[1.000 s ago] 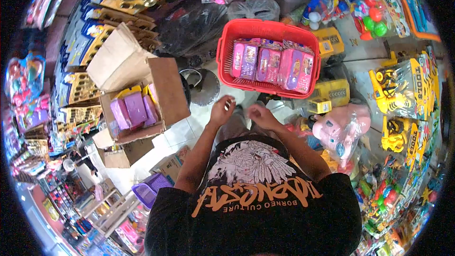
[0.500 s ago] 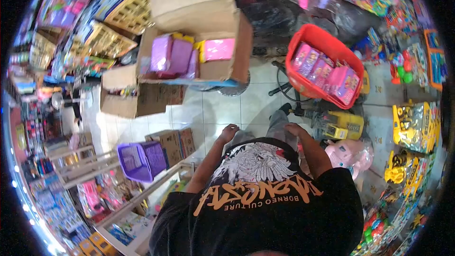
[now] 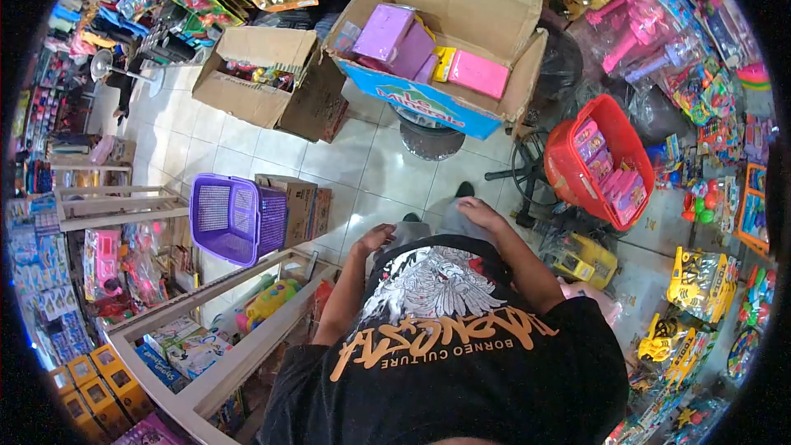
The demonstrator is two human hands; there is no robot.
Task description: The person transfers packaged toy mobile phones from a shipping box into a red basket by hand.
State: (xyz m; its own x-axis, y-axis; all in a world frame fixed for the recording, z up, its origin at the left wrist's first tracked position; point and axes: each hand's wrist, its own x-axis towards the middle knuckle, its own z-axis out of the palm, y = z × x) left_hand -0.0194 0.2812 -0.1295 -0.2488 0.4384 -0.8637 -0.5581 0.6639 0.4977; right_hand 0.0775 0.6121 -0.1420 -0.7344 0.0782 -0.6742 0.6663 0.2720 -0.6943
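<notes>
My left hand [image 3: 376, 238] hangs beside my left thigh, its fingers loosely bent and apart, with nothing seen in it. In front of my right thigh is my right hand [image 3: 480, 213], also loose and without anything visible in it. Ahead of both hands, an open cardboard box [image 3: 461, 119] with a blue printed side rests on a dark round support. Inside lie purple packs [image 3: 386, 31] and a pink pack [image 3: 479, 74]. To the right, a red basket [image 3: 560, 166] holds several pink and purple packs [image 3: 622, 192].
A second open carton [image 3: 235, 103] with small goods stands left of the box. Closer are a purple basket [image 3: 268, 218] and a white-framed display case [image 3: 255, 325]. A wheeled black base [image 3: 531, 173] stands near the red basket. Packaged toys [image 3: 699, 284] line the right side.
The view has turned, so the box and red basket appear farther right. My right hand has come forward and inward; my left hand has shifted slightly outward. Both remain without a held object.
</notes>
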